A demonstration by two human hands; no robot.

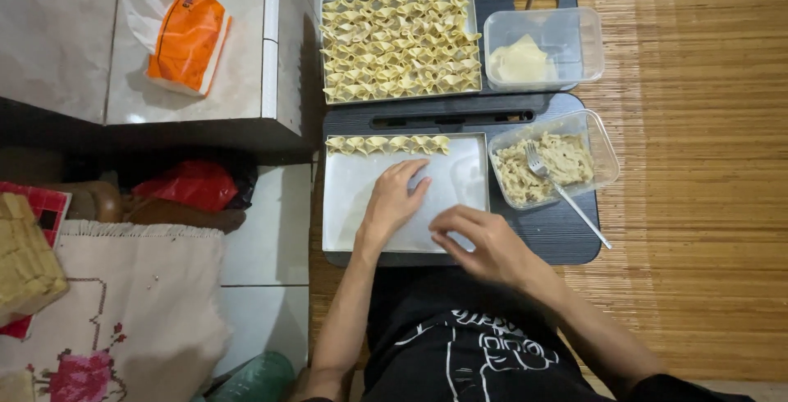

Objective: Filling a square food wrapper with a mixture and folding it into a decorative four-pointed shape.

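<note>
Two bare hands rest on a shallow metal tray [353,205] at the lower centre of the frame. The left hand [392,198] lies flat on the tray's pale lining, palm down, fingers straight and close together, pinching nothing. The right hand [484,242] hovers over the tray's lower right corner with fingers curled downward and loosely bunched (whether they grip anything beneath, I cannot tell). Along the tray's top edge runs a single row of folded dumplings [387,144].

Just above it, in the upper centre, a second tray [400,44] is packed full with rows of the same folded dumplings. To the right of that one sits a clear plastic box holding a stack of pale wrappers [519,60]. Below it, right of the near tray, another clear tub of minced filling [552,164] holds a fork [566,197], its handle pointing toward the lower right. All stand on a black low table [566,234] over a woven mat [698,164]. An orange tissue pack [187,39] lies in the upper left.
</note>
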